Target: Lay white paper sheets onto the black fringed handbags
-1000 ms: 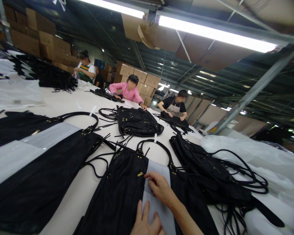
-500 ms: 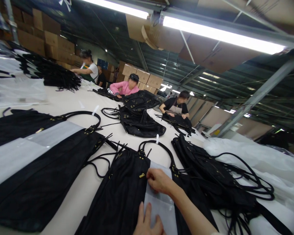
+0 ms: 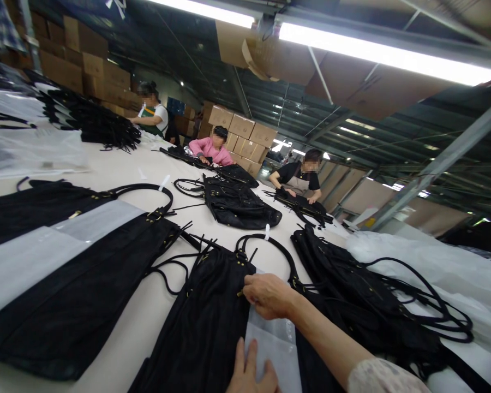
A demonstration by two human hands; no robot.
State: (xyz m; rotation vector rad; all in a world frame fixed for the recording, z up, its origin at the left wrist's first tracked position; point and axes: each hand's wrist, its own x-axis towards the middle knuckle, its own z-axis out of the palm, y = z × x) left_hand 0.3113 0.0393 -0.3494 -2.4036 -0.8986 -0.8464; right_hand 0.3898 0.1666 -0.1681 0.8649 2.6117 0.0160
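Note:
In front of me lies a black handbag (image 3: 204,316) with a looped handle and gold fittings. A strip of pale translucent sheet (image 3: 270,341) runs down its middle. My right hand (image 3: 268,296) is closed near the top of the bag, its fingertips at a small gold metal tab (image 3: 240,293) and partly covering it. My left hand (image 3: 251,374) rests lower down with fingers spread, across the bag and the sheet's edge; the bottom frame edge cuts it off.
Left of it is another black bag (image 3: 102,278) with a similar strip. More black bags (image 3: 360,289) are piled at right, beside white wrapping (image 3: 425,262). Another bag (image 3: 237,202) lies mid-table (image 3: 118,333). Several co-workers (image 3: 213,147) handle bags beyond; cartons (image 3: 241,126) stand behind.
My right hand has shifted slightly left onto the gold tab and now covers part of it. My left hand stays spread on the bag. The view has tilted slightly.

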